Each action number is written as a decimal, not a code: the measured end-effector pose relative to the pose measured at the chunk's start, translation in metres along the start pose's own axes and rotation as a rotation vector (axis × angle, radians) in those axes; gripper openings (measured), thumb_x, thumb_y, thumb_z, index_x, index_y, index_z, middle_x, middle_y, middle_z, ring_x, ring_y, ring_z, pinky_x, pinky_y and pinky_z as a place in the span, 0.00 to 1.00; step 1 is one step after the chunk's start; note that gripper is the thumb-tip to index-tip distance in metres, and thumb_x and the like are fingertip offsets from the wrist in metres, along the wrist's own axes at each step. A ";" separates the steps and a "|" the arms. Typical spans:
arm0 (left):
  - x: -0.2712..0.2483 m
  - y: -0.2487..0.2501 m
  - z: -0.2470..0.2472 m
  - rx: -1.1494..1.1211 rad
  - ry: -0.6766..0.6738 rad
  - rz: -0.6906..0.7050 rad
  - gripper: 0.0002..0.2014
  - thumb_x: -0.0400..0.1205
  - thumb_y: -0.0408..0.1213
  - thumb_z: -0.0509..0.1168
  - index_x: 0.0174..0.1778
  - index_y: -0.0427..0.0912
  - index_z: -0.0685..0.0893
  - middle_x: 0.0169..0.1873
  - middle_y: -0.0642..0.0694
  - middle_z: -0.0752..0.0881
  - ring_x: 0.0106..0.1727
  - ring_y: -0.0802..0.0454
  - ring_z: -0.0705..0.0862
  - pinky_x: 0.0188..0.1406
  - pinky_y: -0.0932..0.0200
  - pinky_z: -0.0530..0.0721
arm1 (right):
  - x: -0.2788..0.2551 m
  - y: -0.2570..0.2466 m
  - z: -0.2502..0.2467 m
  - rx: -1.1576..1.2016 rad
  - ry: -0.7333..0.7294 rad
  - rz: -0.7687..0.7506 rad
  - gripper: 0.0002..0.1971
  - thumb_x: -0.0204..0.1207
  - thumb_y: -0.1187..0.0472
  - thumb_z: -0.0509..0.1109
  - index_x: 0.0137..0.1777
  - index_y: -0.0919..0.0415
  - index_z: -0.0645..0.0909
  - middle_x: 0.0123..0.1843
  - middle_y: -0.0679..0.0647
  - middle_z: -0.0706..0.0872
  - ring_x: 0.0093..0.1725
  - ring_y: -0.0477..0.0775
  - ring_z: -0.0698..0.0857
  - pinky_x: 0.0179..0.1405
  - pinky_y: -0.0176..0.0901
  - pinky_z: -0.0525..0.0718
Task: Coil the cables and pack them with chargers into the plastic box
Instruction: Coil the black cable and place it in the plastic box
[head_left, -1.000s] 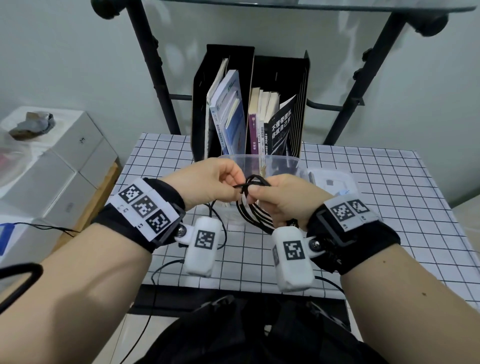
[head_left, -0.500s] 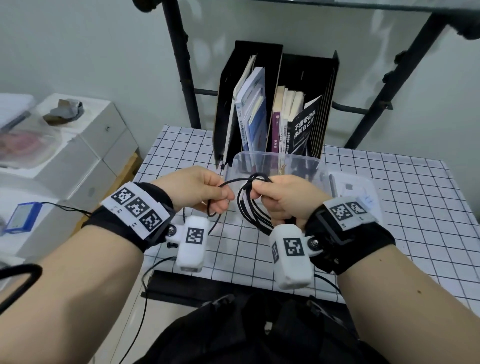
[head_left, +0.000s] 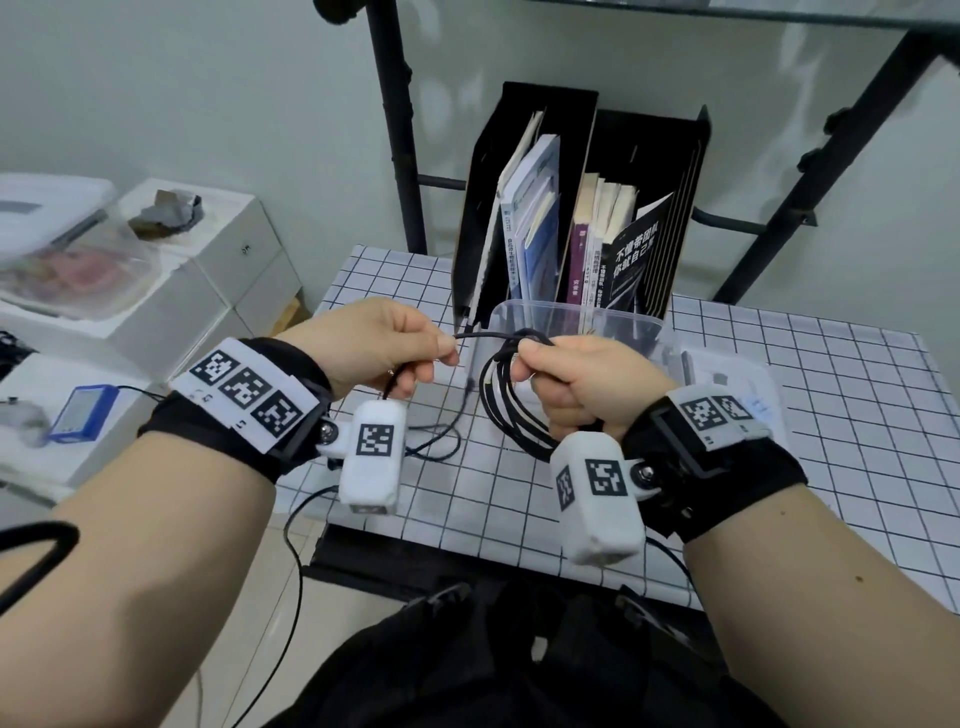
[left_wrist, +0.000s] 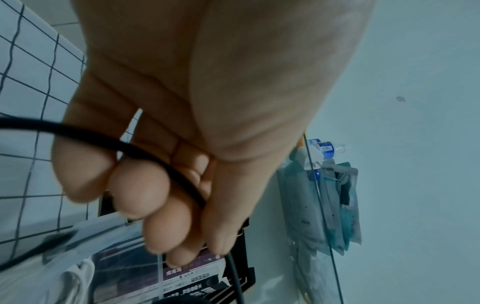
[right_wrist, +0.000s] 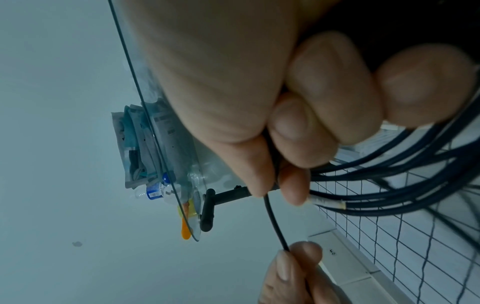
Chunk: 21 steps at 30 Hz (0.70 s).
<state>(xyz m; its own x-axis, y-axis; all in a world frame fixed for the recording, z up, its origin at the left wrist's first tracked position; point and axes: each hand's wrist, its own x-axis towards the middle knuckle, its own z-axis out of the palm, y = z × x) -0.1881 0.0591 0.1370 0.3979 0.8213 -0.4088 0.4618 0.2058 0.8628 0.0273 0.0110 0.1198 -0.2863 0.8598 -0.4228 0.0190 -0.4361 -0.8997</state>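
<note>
Black cable (head_left: 511, 415) coil gripped in R hand (head_left: 582, 379); L hand (head_left: 374, 348) pinches loose end.

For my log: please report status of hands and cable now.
Right hand grips black cable coil. Left hand pinches its free end. Plastic box behind, open. Nothing blocking.

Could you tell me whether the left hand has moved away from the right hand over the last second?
Yes. The left hand has pulled leftward from the right hand, drawing the cable taut.

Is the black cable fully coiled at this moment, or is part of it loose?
Partly coiled. The right hand grips a bundle of loops of the black cable, while the left hand pinches a straight free end.
</note>
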 end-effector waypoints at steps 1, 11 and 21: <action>-0.001 0.002 -0.001 -0.005 -0.002 0.009 0.09 0.83 0.37 0.64 0.44 0.37 0.87 0.21 0.51 0.80 0.19 0.58 0.74 0.22 0.67 0.77 | 0.000 0.000 0.000 0.014 0.001 -0.005 0.14 0.85 0.54 0.59 0.42 0.62 0.77 0.17 0.47 0.62 0.14 0.43 0.58 0.20 0.38 0.51; 0.006 0.012 0.024 -0.001 0.060 0.081 0.09 0.85 0.36 0.60 0.42 0.44 0.84 0.24 0.51 0.79 0.19 0.59 0.71 0.18 0.67 0.69 | -0.019 -0.009 -0.005 0.258 -0.020 -0.056 0.16 0.85 0.54 0.57 0.40 0.62 0.76 0.15 0.47 0.62 0.12 0.43 0.57 0.23 0.39 0.46; 0.012 0.042 0.084 -0.382 -0.048 0.143 0.25 0.87 0.51 0.50 0.61 0.35 0.83 0.47 0.33 0.89 0.18 0.55 0.66 0.19 0.63 0.63 | -0.049 -0.017 -0.031 0.656 -0.097 -0.190 0.16 0.81 0.50 0.54 0.38 0.58 0.72 0.13 0.45 0.64 0.09 0.41 0.61 0.20 0.36 0.51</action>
<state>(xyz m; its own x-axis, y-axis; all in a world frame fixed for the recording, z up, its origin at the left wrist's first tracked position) -0.0971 0.0329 0.1429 0.4776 0.8319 -0.2825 0.0748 0.2818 0.9565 0.0708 -0.0160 0.1522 -0.3125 0.9228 -0.2253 -0.6148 -0.3773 -0.6926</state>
